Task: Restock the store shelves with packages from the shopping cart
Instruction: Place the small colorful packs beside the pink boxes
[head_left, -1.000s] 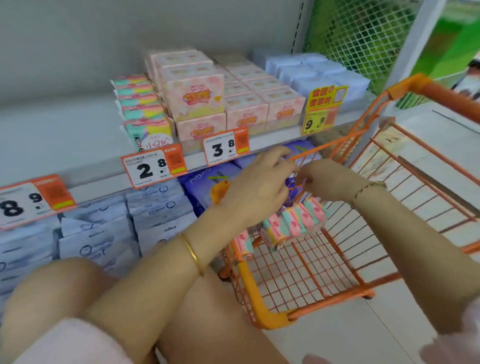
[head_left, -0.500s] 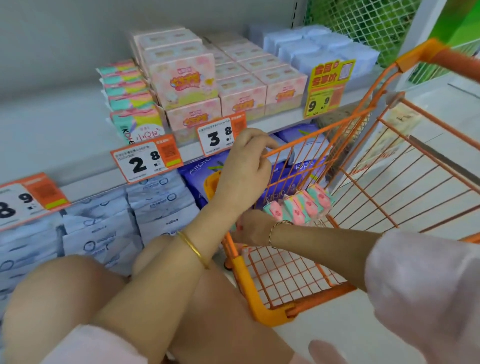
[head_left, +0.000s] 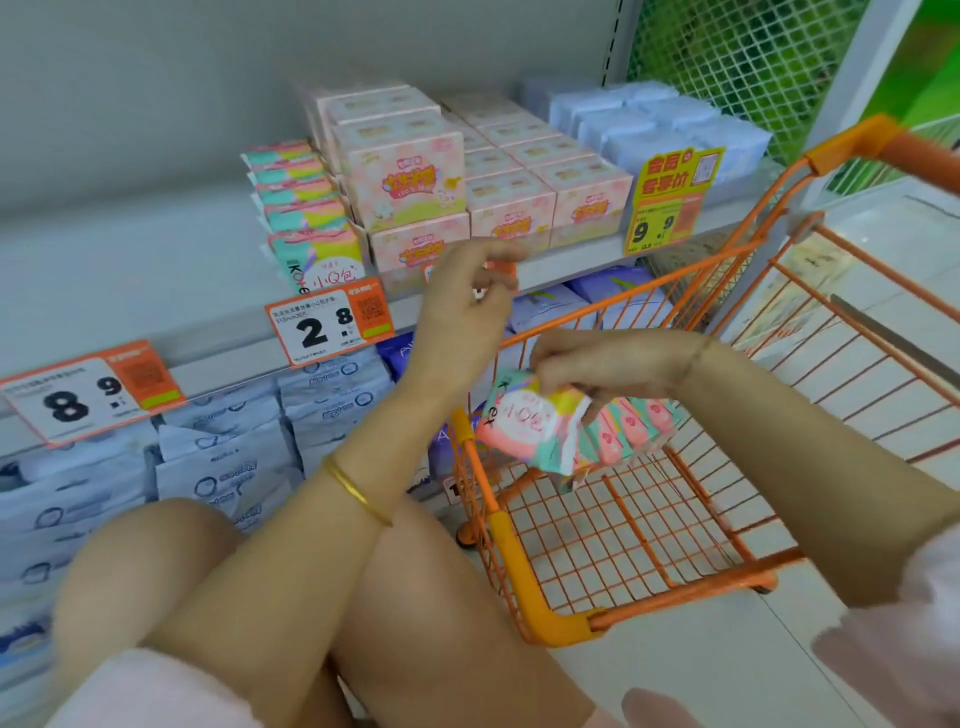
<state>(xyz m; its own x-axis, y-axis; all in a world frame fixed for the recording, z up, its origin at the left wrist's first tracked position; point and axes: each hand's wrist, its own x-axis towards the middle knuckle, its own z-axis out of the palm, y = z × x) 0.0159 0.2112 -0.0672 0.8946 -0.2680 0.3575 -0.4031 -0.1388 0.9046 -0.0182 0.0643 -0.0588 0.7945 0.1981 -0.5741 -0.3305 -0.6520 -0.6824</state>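
Packages (head_left: 631, 423): pink-teal row inside shopping cart (head_left: 545, 618), at corner nearest shelf (head_left: 130, 260). Front package (head_left: 530, 421) now lifted and tilted above cart rim, pinched by right hand (head_left: 608, 369). Left hand (head_left: 467, 306) has released cart rim and hovers above it, fingers loosely curled, holding nothing. Judgement: transfer to shelf is starting. Matching stack (head_left: 306, 208) sits on shelf beyond cart.

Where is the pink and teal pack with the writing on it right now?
Centre-right of the head view: the right hand grips the pack just inside the orange cart's left rim, in front of a row of matching packs.
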